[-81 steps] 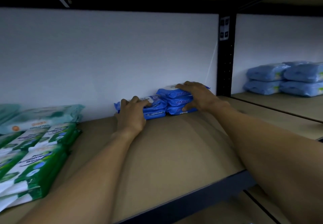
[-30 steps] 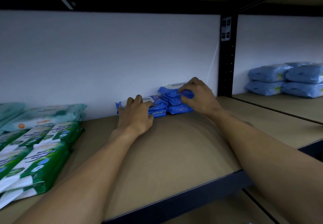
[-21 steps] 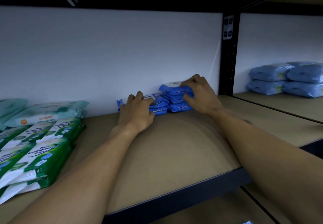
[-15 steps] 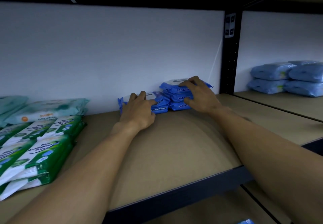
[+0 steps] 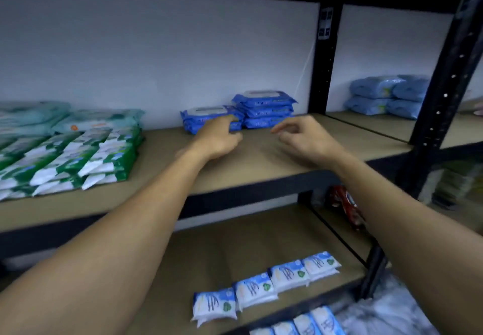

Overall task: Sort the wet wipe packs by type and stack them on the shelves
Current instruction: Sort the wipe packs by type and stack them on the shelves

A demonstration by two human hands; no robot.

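Note:
Two stacks of dark blue wipe packs stand against the white back wall of the upper shelf [image 5: 261,162]: a lower left stack [image 5: 203,116] and a taller right stack [image 5: 264,107] of three. My left hand [image 5: 219,138] hovers just in front of the left stack, fingers loosely curled, holding nothing. A little nearer, my right hand [image 5: 303,138] is off the right stack, its fingers relaxed and empty. Green and white packs [image 5: 78,157] lie stacked at the shelf's left, with pale teal packs [image 5: 96,120] behind them.
Light blue bulky packs [image 5: 384,97] sit in the bay to the right, past a black upright post [image 5: 324,55]. On the lower shelf lies a row of small white and blue packs [image 5: 264,285], with more [image 5: 305,324] below. A red item [image 5: 345,206] sits behind my right forearm.
Both hands have come off the blue stacks and drawn back toward me. The view has pulled back and tilted down, so the lower shelf shows.

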